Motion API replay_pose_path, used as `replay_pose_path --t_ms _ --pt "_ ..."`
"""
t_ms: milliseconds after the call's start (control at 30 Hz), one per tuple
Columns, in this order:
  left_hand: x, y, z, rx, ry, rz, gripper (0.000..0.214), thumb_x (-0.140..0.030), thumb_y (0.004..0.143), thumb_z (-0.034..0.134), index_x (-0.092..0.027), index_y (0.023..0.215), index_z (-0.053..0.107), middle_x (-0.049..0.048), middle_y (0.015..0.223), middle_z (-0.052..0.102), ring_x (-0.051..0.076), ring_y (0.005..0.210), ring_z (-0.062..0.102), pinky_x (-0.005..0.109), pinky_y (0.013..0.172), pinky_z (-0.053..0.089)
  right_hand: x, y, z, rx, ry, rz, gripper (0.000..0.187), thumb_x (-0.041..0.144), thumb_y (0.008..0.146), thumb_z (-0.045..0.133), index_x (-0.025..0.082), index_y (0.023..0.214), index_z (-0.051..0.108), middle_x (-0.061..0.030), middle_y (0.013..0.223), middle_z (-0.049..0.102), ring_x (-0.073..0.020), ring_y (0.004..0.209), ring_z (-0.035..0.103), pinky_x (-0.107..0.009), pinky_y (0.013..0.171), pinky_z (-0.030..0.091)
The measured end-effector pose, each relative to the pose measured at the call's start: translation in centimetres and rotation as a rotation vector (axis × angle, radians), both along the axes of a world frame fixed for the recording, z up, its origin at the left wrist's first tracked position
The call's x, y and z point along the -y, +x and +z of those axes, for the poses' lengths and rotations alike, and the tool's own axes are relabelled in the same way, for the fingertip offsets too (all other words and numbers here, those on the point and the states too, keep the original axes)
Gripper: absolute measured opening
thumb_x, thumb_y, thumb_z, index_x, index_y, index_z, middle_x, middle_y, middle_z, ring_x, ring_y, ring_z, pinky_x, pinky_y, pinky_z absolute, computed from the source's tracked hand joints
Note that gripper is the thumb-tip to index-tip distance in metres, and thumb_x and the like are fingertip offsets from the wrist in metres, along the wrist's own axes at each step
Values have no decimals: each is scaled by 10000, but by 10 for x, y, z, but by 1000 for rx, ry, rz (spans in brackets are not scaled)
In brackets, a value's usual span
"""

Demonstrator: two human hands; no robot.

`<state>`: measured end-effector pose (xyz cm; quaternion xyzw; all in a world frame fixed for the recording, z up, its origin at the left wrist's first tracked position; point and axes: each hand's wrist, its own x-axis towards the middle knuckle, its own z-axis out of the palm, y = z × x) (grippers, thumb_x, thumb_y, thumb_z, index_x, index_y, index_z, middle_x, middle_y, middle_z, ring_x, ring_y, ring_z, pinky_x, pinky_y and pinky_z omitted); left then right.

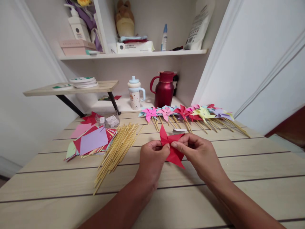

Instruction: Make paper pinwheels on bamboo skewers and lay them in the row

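Note:
A red paper pinwheel [175,156] is held above the table between both hands. My left hand [153,157] pinches it near the centre, thumb on top and fingers behind. From the other side my right hand [199,151] grips it, its thumb also close to the centre. The blades stick out above and below the fingers; no stick shows on it. Just beyond the hands lies a small whitish piece [179,130], partly covered. To the left spreads a pile of thin wooden sticks [118,149].
Finished pinwheels on sticks [182,113] lie in a row at the back right. Coloured paper sheets [94,140] and small clear bags [108,121] are at left. Behind stand a red jug [165,90], a cup [135,95] and a raised wooden shelf [105,85].

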<state>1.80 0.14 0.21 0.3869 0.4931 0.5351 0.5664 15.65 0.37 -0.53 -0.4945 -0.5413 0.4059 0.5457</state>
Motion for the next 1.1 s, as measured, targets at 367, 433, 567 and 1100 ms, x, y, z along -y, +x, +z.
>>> replay_pose_path --t_ms 367,433,567,1100 --pt "-10 -14 -1 19 15 81 156 -282 676 711 -136 730 709 56 706 720 164 633 636 272 640 494 -15 11 -8 -227 -171 102 590 467 683 846 263 1197 639 -49 1106 679 -230 1038 632 -328 880 487" --pt "-10 -11 -2 5 4 78 133 -263 665 710 -137 704 698 53 683 714 156 608 623 265 622 485 -14 7 -7 -227 -229 214 590 461 646 867 231 1153 670 -81 1102 710 -264 1034 650 -376 900 498" --pt "-7 -7 -4 -44 4 52 109 -241 664 693 -135 690 699 54 662 703 163 621 620 256 600 471 -10 3 -1 -201 -241 263 508 460 639 868 210 1061 733 -100 1029 766 -282 972 681 -393 857 524" --pt "-3 -6 -5 -110 1 -57 120 -255 696 705 -137 713 691 54 664 680 153 608 596 252 585 440 -11 2 -1 -215 -243 156 229 350 641 853 191 800 812 -49 741 775 -191 667 656 -323 664 521"
